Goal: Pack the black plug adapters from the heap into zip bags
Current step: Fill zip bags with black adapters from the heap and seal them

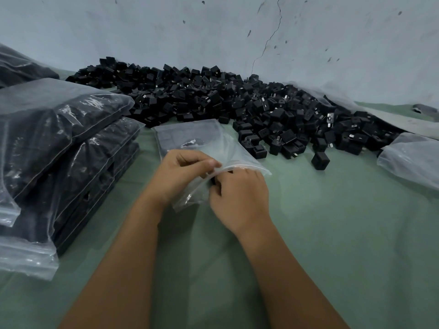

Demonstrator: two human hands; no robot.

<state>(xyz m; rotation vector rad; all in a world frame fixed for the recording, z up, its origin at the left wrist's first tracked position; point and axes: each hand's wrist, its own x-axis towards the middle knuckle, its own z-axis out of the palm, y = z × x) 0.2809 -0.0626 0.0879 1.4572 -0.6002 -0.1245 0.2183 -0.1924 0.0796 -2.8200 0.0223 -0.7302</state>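
Note:
A large heap of black plug adapters (237, 103) lies along the wall at the back of the green table (332, 233). In front of it lies a clear zip bag (213, 143), its mouth toward me. My left hand (183, 174) pinches the upper lip of the bag's mouth. My right hand (240, 198) grips the lower lip, fingers curled at the opening, with something black (213, 180) showing between its fingers. What the bag holds is hard to tell through the plastic.
A stack of filled zip bags (64, 150) stands at the left, with another dark bag (16, 67) behind it. Empty clear bags (411, 160) lie at the right edge. A single adapter (320, 160) sits apart from the heap. A cracked wall (261, 32) closes the back.

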